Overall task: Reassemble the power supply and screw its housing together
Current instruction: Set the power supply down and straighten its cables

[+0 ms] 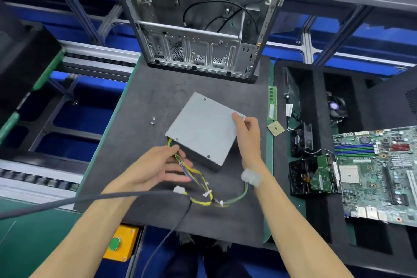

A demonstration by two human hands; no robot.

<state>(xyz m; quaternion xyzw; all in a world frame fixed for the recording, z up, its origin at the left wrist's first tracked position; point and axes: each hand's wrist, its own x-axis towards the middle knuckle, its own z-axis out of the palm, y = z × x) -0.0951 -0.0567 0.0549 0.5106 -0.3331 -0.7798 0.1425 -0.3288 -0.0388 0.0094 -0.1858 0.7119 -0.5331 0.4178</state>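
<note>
The grey metal power supply [203,128] lies flat on the dark mat [146,101], turned diamond-wise, lid on. My right hand [247,133] grips its right corner, thumb on top. My left hand [158,167] is at the near-left corner, fingers loosely around the yellow, blue and green cable bundle [198,185] where it leaves the housing. The cables trail toward me with white connectors [250,177]. Two small screws [153,121] lie on the mat left of the supply.
An empty computer case [198,29] stands behind the supply. To the right are a RAM stick [272,104], a CPU [275,128], fans [302,139], a hard drive [320,174] and a motherboard [379,174]. A grey cable [90,198] crosses my left arm. A yellow button box [119,244] sits near-left.
</note>
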